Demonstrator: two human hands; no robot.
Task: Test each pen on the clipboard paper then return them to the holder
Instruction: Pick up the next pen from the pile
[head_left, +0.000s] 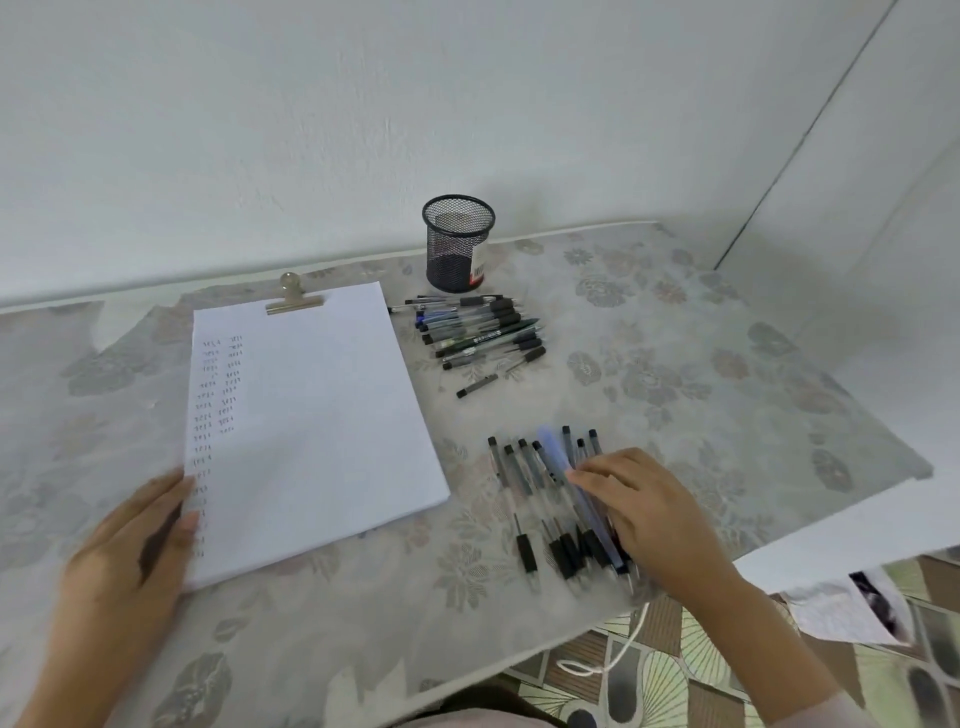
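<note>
Pens lie in two groups on the flowered surface (701, 364). The near row of pens (524, 499) sits to the right of the clipboard, fanned out side by side with the black grips pointing toward the person. The right hand (649, 514) is lowered over the right end of that row, its fingers (587, 475) curved down and touching a blue pen (553, 452) that is smeared by blur. From where I stand I cannot tell whether those fingers have closed round it or only rest on it. Farther back, a second heap of pens (478, 332) lies crosswise just in front of the black mesh holder (457, 244), which stands upright near the wall with a red and white label (480, 267) on its side. One short dark pen part (477, 386) lies alone between the two groups. The clipboard paper (322, 415) is to the left, held at the top by a metal clip (293, 301), with two columns of small ink marks down its left side. The left hand (130, 540) lies flat on the paper's lower left edge, fingers relaxed and nearly straight, pressing the sheet and gripping nothing. Beyond the near edge of the surface I can see patterned floor tiles (701, 649) and a white cord (613, 660) lying on them.
</note>
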